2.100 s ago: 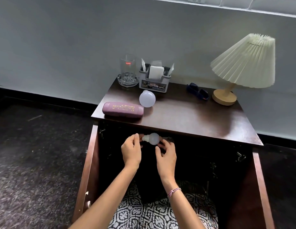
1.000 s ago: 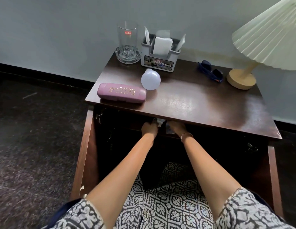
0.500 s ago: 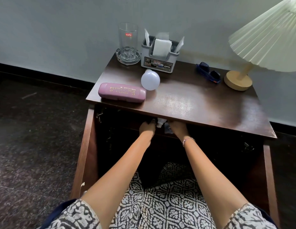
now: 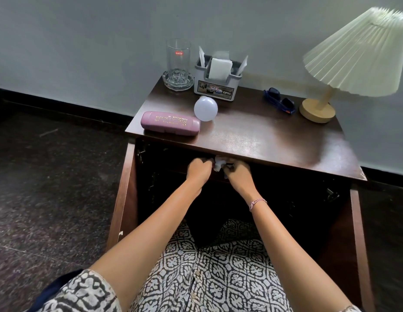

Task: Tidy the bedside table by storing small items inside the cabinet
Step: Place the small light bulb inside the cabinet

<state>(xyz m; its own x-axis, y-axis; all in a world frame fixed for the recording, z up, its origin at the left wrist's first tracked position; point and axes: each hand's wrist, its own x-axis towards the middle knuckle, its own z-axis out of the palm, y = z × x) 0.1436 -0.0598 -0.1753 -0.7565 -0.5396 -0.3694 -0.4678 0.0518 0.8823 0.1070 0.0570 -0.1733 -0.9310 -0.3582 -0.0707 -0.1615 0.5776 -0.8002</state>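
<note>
Both my hands reach into the open cabinet [image 4: 286, 199] just under the front edge of the bedside table top [image 4: 274, 140]. A small white bulb [image 4: 219, 165] shows between my left hand [image 4: 199, 171] and my right hand [image 4: 238, 173], and both hands have fingers curled against it. Most of this bulb is hidden by the fingers and the table edge. On the top lie a purple glasses case [image 4: 170, 123], a second, larger white bulb [image 4: 205, 108] and blue sunglasses [image 4: 279, 103].
A glass [image 4: 178, 61] on a glass ashtray and a grey napkin holder [image 4: 216, 83] stand at the back of the top. A pleated lamp [image 4: 353, 57] stands at the right. Both cabinet doors, left [image 4: 122, 194] and right [image 4: 360, 244], hang open. My patterned clothing fills the bottom.
My hands carried the small bulb from in front of the cabinet into it, up under the table edge. Over the last half second they have pulled back toward me a little.
</note>
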